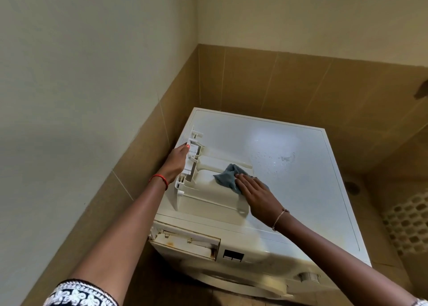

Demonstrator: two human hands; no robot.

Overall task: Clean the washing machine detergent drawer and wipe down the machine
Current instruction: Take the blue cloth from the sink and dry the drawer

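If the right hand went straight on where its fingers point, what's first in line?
The crumpled blue-grey cloth under the right hand; beyond it, probably the white plastic detergent drawer's upright front panel.

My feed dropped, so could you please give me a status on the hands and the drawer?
Left hand grips detergent drawer front. Right hand presses cloth onto it. Drawer lies on machine top. Nothing obstructing.

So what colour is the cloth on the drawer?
The cloth is a dusty blue-grey; the head view shows it clearly.
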